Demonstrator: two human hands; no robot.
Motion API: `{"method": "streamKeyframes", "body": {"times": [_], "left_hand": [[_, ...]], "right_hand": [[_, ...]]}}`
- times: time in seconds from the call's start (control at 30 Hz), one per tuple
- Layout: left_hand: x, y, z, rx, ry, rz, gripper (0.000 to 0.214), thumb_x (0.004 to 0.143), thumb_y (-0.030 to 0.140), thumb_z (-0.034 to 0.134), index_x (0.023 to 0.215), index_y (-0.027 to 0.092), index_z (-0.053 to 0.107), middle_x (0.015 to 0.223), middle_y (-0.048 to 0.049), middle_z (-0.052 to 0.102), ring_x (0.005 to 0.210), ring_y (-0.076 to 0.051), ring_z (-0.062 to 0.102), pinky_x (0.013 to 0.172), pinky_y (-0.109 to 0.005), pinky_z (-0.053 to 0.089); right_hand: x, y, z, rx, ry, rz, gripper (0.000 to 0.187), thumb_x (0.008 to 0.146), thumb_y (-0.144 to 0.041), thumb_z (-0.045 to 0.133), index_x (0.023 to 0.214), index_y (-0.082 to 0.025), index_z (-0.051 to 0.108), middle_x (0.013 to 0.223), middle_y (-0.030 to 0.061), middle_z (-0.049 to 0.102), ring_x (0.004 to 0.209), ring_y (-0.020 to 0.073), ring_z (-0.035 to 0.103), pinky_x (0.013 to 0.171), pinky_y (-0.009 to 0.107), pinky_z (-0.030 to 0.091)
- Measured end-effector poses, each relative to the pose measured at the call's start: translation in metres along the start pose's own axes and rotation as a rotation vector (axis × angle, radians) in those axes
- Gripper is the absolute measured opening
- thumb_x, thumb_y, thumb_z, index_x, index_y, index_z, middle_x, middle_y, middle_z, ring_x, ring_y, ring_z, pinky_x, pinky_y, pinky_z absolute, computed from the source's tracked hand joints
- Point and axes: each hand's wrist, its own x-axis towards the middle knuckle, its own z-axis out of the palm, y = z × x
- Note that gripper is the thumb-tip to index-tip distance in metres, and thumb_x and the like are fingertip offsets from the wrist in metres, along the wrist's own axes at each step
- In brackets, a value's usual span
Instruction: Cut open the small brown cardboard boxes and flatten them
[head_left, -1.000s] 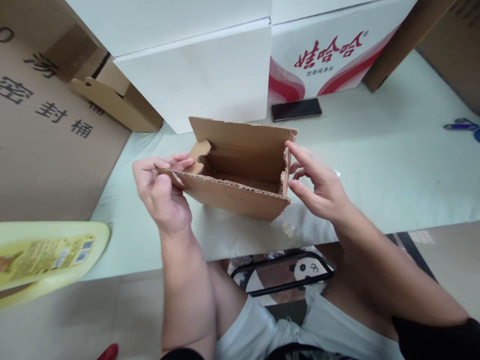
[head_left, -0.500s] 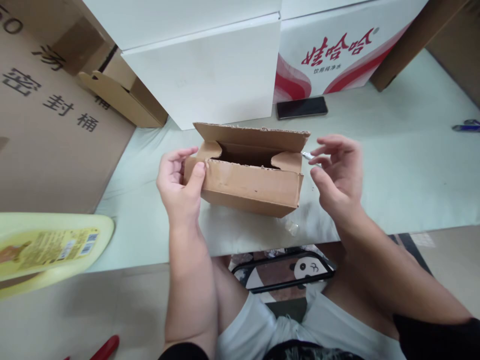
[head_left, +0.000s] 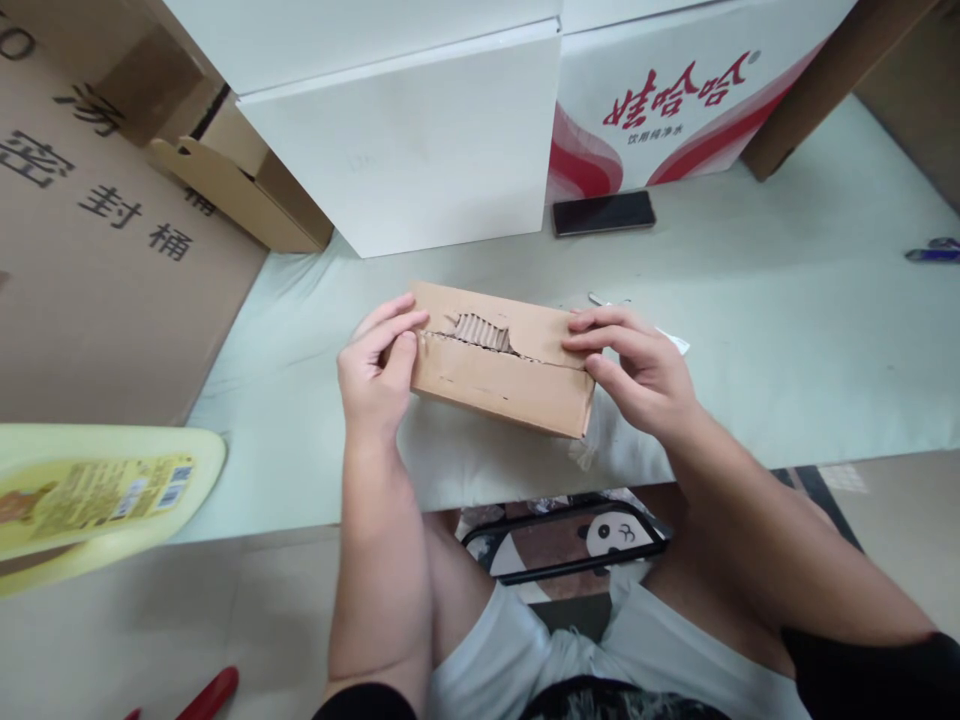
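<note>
A small brown cardboard box (head_left: 502,385) is between my hands above the cloth-covered table, its top flap folded down. Along the flap's front edge is a torn patch (head_left: 480,330) that bares the corrugated layer. My left hand (head_left: 382,355) grips the left end, fingers on top and thumb at the front. At the right end, my right hand (head_left: 634,365) presses its fingertips on the flap, with the thumb by the front corner. Behind that hand lies a thin, light-coloured object (head_left: 671,341), partly hidden. The inside of the box is out of sight.
White cartons (head_left: 420,150) and a red-printed carton (head_left: 667,110) stand behind. A phone (head_left: 604,214) lies before them. Large brown cartons (head_left: 112,280) rise on the left, near a yellow-green bottle (head_left: 150,490). Scissors-like blue handles (head_left: 934,254) lie far right.
The box's raised flap has come down over its opening. My right hand has moved left from beside the box onto its right end, while my left hand keeps its hold.
</note>
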Motion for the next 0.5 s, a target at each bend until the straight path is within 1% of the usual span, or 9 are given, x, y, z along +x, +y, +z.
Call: {"method": "streamKeyframes", "body": {"times": [0.03,0.1,0.17,0.2,0.27,0.33,0.4,0.47,0.5], "left_hand": [[-0.001,0.002,0.001,0.003,0.017,-0.012,0.022,0.087,0.022,0.063,0.094,0.025,0.083,0.119,-0.0030,0.078,0.118,-0.022,0.070,0.112,-0.040,0.054],[-0.001,0.003,0.003,-0.001,0.048,-0.034,0.023,0.085,0.020,0.062,0.093,0.024,0.083,0.118,-0.0026,0.078,0.118,-0.022,0.070,0.112,-0.039,0.054],[0.000,0.000,0.004,-0.034,0.088,-0.055,0.023,0.083,0.018,0.062,0.091,0.024,0.083,0.116,-0.0024,0.079,0.118,-0.022,0.071,0.110,-0.039,0.055],[0.001,-0.002,0.004,-0.058,0.120,-0.073,0.024,0.082,0.018,0.061,0.090,0.023,0.083,0.115,-0.0023,0.079,0.118,-0.022,0.071,0.110,-0.038,0.055],[0.004,-0.009,0.004,-0.119,0.221,-0.139,0.025,0.078,0.017,0.059,0.088,0.022,0.082,0.112,-0.0024,0.079,0.117,-0.023,0.071,0.109,-0.038,0.055],[0.008,-0.016,0.002,-0.212,0.362,-0.250,0.025,0.075,0.016,0.059,0.086,0.019,0.081,0.108,-0.0038,0.080,0.115,-0.023,0.071,0.106,-0.037,0.056],[0.011,-0.021,0.000,-0.321,0.509,-0.357,0.021,0.072,0.017,0.063,0.084,0.015,0.080,0.102,-0.0047,0.080,0.108,-0.022,0.072,0.096,-0.032,0.057],[0.012,-0.021,-0.001,-0.423,0.607,-0.441,0.015,0.072,0.020,0.067,0.080,0.013,0.077,0.089,-0.0031,0.078,0.092,-0.018,0.071,0.078,-0.025,0.056],[0.012,-0.018,0.000,-0.468,0.627,-0.471,0.013,0.075,0.023,0.068,0.079,0.014,0.076,0.082,-0.0011,0.076,0.085,-0.016,0.069,0.070,-0.024,0.054]], "right_hand": [[0.000,0.001,0.000,-0.010,0.001,0.009,0.018,0.098,-0.035,0.061,0.104,-0.027,0.076,0.120,0.0072,0.070,0.117,0.0234,0.067,0.106,0.044,0.054],[-0.001,0.004,0.001,0.018,-0.006,0.077,0.030,0.099,-0.046,0.059,0.119,-0.028,0.072,0.131,0.0088,0.066,0.126,0.0261,0.063,0.110,0.047,0.052],[-0.002,0.011,0.002,0.106,-0.004,0.213,0.048,0.098,-0.059,0.055,0.135,-0.030,0.061,0.144,0.0098,0.060,0.132,0.0279,0.060,0.112,0.050,0.050],[-0.003,0.015,0.002,0.150,0.005,0.299,0.055,0.096,-0.065,0.053,0.140,-0.030,0.056,0.148,0.0100,0.057,0.133,0.0285,0.059,0.113,0.052,0.049],[-0.004,0.024,0.003,0.193,0.015,0.477,0.063,0.094,-0.073,0.049,0.139,-0.030,0.053,0.152,0.0103,0.054,0.134,0.0303,0.059,0.115,0.056,0.047],[-0.005,0.030,0.005,0.224,-0.055,0.584,0.067,0.092,-0.077,0.046,0.140,-0.030,0.053,0.153,0.0107,0.053,0.138,0.0325,0.056,0.117,0.061,0.044],[-0.006,0.031,0.006,0.280,-0.189,0.558,0.071,0.094,-0.075,0.044,0.148,-0.030,0.046,0.159,0.0103,0.048,0.146,0.0326,0.049,0.120,0.063,0.040],[-0.007,0.025,0.006,0.274,-0.284,0.405,0.072,0.097,-0.069,0.046,0.158,-0.033,0.035,0.167,0.0070,0.037,0.154,0.0303,0.039,0.127,0.060,0.032],[-0.007,0.020,0.005,0.238,-0.298,0.306,0.073,0.098,-0.065,0.048,0.161,-0.035,0.030,0.170,0.0047,0.031,0.157,0.0290,0.032,0.130,0.058,0.026]]}}
